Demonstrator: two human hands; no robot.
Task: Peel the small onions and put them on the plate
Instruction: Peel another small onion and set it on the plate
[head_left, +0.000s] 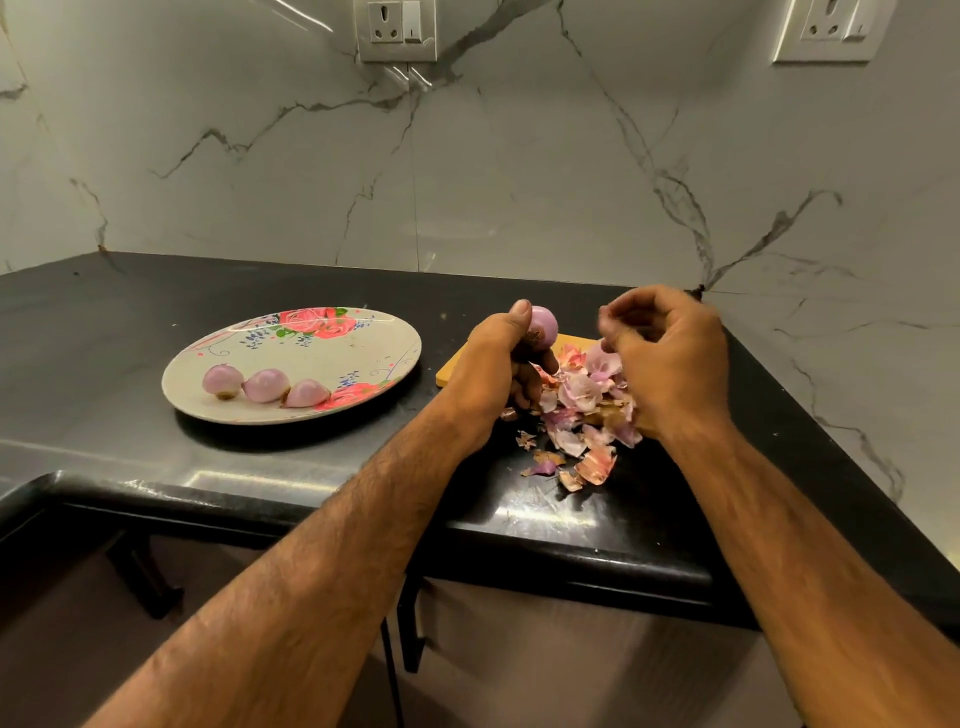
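Note:
My left hand (498, 358) grips a small purple onion (543, 326), thumb on its top, above the pile of pink onion skins (587, 395). My right hand (670, 358) hovers just to the right of it with fingers curled; its fingertips are blurred and I cannot make out anything between them. Three peeled onions (266, 385) lie in a row near the front of the flowered plate (363, 358), which sits to the left on the black counter.
An orange cutting board (457, 366) lies partly under the skins. Loose skins (576, 467) spill toward the counter's front edge (519, 540). Marble walls close the back and right; sockets (395, 28) are on the wall above.

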